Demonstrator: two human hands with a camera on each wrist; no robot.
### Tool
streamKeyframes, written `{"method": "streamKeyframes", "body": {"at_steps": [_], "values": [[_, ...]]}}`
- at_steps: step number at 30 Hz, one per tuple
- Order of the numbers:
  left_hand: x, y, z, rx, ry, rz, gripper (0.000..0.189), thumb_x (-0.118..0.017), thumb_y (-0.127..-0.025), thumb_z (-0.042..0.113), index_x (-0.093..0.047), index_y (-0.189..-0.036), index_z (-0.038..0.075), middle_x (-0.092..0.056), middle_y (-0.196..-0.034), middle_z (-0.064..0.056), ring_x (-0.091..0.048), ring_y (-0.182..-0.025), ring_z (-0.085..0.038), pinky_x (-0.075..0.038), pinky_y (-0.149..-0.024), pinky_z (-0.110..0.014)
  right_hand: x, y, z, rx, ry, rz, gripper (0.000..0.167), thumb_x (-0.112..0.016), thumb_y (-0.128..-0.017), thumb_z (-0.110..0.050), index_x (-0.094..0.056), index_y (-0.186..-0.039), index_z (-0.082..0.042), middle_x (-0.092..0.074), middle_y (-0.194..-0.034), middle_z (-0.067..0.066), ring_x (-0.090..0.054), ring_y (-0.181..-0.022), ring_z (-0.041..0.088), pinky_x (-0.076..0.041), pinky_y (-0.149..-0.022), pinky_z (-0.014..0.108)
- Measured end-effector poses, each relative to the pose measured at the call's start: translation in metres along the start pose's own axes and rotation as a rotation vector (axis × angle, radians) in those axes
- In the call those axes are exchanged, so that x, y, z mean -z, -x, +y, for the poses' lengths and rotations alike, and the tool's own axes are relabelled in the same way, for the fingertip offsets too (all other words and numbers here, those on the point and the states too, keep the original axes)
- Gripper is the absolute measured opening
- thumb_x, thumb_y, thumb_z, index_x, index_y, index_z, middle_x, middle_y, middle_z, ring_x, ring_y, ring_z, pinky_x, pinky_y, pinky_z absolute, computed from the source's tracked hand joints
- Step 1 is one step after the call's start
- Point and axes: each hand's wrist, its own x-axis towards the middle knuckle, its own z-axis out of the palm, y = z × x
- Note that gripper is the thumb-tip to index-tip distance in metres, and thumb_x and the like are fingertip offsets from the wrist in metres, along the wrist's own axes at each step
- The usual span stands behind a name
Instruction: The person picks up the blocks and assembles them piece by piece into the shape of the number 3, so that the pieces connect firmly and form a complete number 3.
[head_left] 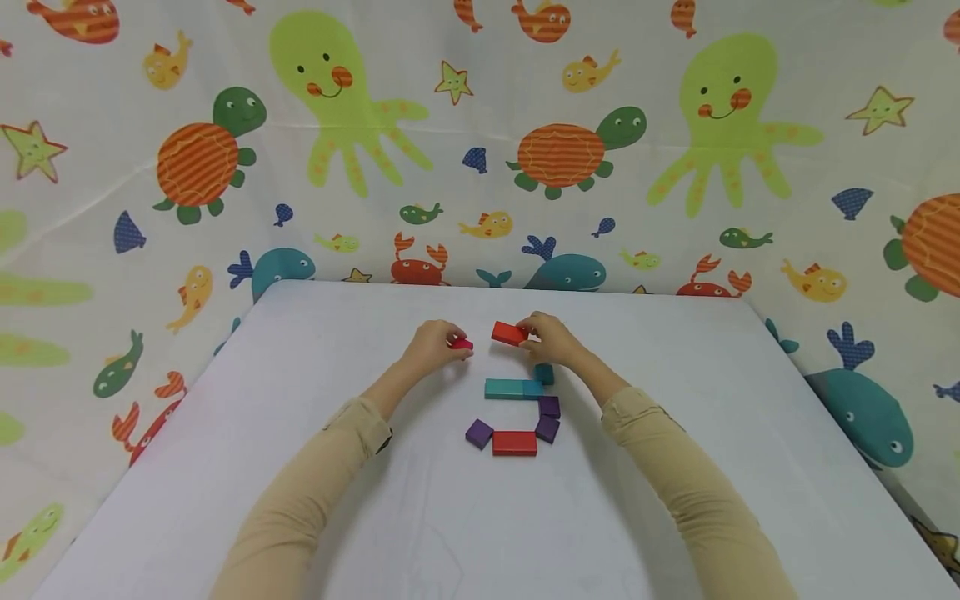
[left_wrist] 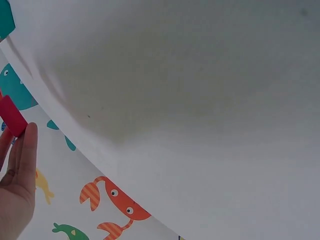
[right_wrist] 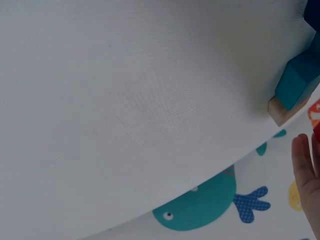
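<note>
My left hand (head_left: 433, 346) pinches a small pinkish-red block (head_left: 461, 343) between fingertips and thumb; the left wrist view shows this block (left_wrist: 12, 116) at the left edge. Just to its right, my right hand (head_left: 553, 342) grips a longer red block (head_left: 509, 333) by its right end, and the two blocks are a short gap apart. In front of the right hand sits a dark teal block (head_left: 543, 374). Nearer still lie a long teal block (head_left: 503, 389) and a small blue block (head_left: 532, 389), end to end.
Two purple blocks (head_left: 550, 407) run toward me on the right side of the arrangement. At its near side lies a long red block (head_left: 514, 443), with another purple block (head_left: 479, 433) tilted at its left. A white table (head_left: 675, 350) meets a sea-animal printed cloth (head_left: 480, 92) behind.
</note>
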Motion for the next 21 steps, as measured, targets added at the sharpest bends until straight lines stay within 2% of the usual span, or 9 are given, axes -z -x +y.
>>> {"method": "streamKeyframes", "body": {"at_steps": [9, 21], "values": [[0.0024, 0.0060, -0.0030, 0.032, -0.008, 0.010, 0.035, -0.074, -0.081, 0.024, -0.069, -0.109, 0.003, -0.067, -0.098, -0.013, -0.055, -0.091, -0.023, -0.050, -0.078, -0.032, -0.0021, -0.0035, -0.0030, 0.024, 0.017, -0.016, 0.035, -0.064, -0.088, -0.007, -0.060, -0.121, 0.003, -0.061, -0.110, 0.019, -0.056, -0.103, 0.031, -0.050, -0.093, 0.041], [0.0001, 0.0049, -0.0021, 0.018, -0.023, -0.028, 0.034, -0.075, -0.081, 0.025, -0.070, -0.106, 0.004, -0.066, -0.095, -0.011, -0.054, -0.088, -0.022, -0.049, -0.075, -0.029, -0.0057, -0.0055, 0.0017, -0.009, 0.054, -0.036, 0.034, -0.064, -0.087, -0.006, -0.061, -0.120, 0.004, -0.061, -0.107, 0.020, -0.057, -0.101, 0.031, -0.049, -0.093, 0.041]]}}
